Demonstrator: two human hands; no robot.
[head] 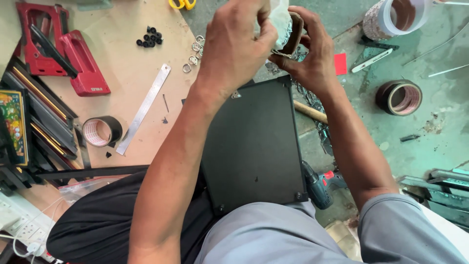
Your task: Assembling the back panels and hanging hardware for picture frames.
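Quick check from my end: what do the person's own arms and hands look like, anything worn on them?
Both arms are bare along their visible length. The left hand and right hand wear no gloves, and no rings, watch or bands show. Grey clothing appears at the frame's lower edge.

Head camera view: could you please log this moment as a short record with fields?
Left hand: left hand pinches crumpled clear plastic film at the roll's top
Right hand: right hand grips a brown cardboard-core tape roll
Beneath hands: black rectangular backing board resting on the person's lap
Left side: flat steel ruler, black tape roll, red metal hand tool on tan board
Right side: dark tape roll on green floor; blue cordless drill by the board's corner
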